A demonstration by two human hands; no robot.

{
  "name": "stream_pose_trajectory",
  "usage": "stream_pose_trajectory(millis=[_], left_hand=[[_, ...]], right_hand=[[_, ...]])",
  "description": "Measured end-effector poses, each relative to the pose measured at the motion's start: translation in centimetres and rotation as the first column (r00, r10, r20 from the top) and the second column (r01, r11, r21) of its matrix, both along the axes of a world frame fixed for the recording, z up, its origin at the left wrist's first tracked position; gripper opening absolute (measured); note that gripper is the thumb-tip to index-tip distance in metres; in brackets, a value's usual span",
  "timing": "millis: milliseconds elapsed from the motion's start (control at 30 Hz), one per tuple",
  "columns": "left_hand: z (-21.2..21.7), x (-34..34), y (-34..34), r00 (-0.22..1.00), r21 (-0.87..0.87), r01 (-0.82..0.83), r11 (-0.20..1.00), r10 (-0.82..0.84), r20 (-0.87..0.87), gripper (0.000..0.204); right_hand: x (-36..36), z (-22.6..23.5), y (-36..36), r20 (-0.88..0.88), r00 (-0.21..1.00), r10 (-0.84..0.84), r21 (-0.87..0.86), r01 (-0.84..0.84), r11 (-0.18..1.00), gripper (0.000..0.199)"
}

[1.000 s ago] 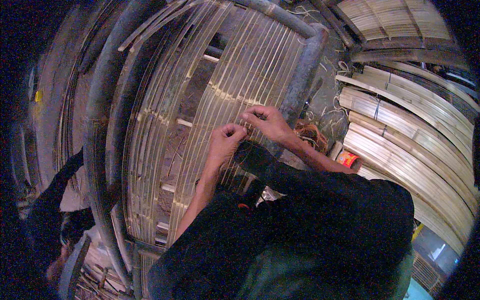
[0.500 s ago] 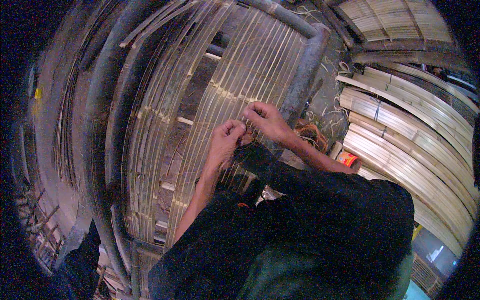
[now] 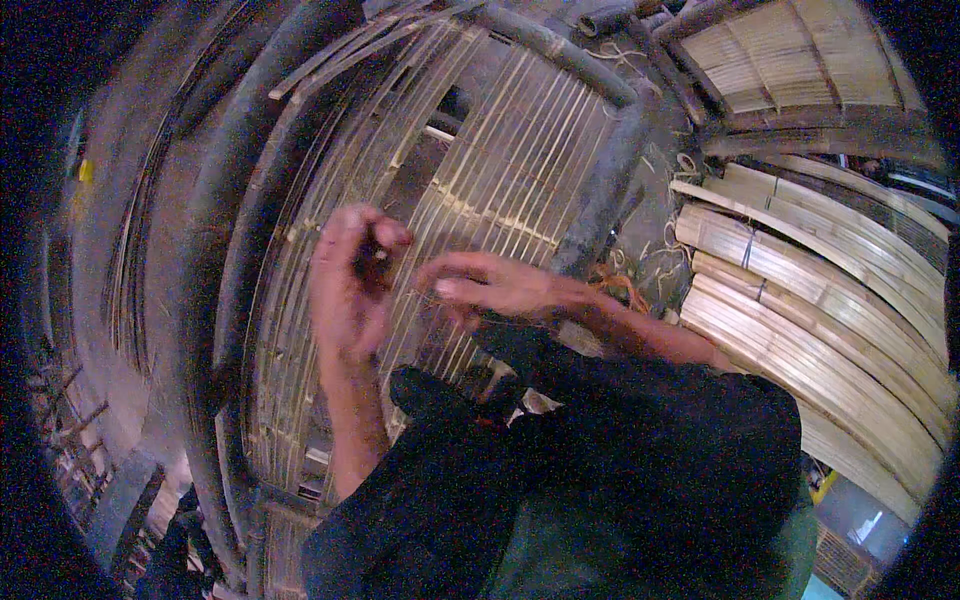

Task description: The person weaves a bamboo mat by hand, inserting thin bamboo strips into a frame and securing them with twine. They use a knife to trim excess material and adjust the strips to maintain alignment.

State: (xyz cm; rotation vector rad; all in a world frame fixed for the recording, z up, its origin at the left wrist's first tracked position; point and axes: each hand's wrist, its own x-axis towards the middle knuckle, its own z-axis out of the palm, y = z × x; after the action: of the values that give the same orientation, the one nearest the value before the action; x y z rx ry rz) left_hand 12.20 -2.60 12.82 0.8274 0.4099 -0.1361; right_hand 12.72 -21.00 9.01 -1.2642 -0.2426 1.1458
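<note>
A panel of thin, pale bamboo strips (image 3: 515,145), crossed by fine strings, lies in front of me on a frame of dark round poles. My left hand (image 3: 350,285) is raised over the panel's middle, its fingers curled and smeared by motion; whether anything is in them does not show. To its right, my right hand (image 3: 490,285) reaches leftward over the strips, thumb and forefinger drawn together. Whatever they may hold is too small or blurred to make out. The two hands are apart.
Stacked, tied bundles of pale slats (image 3: 800,300) are at the right. A thick pole (image 3: 605,190) borders the panel's right side, with orange strands (image 3: 622,288) beside it. Long dark poles (image 3: 215,250) run along the left. Another slatted panel (image 3: 790,55) is at the far right.
My hands were close together, pinching over the strips. The left has swung leftward and up, and the right has shifted left and slightly nearer to me. The view has shifted a little.
</note>
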Motion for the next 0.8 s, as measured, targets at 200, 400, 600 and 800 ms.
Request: stream_pose_trajectory(millis=[200, 400, 600, 800], left_hand=[[-1.5, -0.8, 13.3, 0.97, -0.612, -0.016, 0.791, 0.161, 0.183, 0.014], [-3.8, -2.4, 12.4, 0.932, -0.114, -0.332, 0.936, 0.308, -0.192, 0.014], [-5.5, -1.3, 2.1, 0.967, 0.244, 0.085, 0.966, -0.021, -0.254, 0.016], [-6.8, -0.7, -1.1, 0.948, 0.272, 0.262, 0.926, -0.194, -0.253, 0.016]], right_hand=[[4.0, 6.0, -14.2, 0.24, 0.93, 0.279, -0.474, -0.139, 0.87, 0.029], [-1.0, 8.0, -34.6, 0.002, 0.962, -0.272, -0.715, 0.191, 0.672, 0.036], [3.7, 2.4, -25.9, 0.423, 0.803, 0.42, -0.88, 0.255, 0.4, 0.034], [14.5, -9.2, -16.0, 0.849, 0.149, 0.506, -0.457, 0.688, 0.563, 0.037]])
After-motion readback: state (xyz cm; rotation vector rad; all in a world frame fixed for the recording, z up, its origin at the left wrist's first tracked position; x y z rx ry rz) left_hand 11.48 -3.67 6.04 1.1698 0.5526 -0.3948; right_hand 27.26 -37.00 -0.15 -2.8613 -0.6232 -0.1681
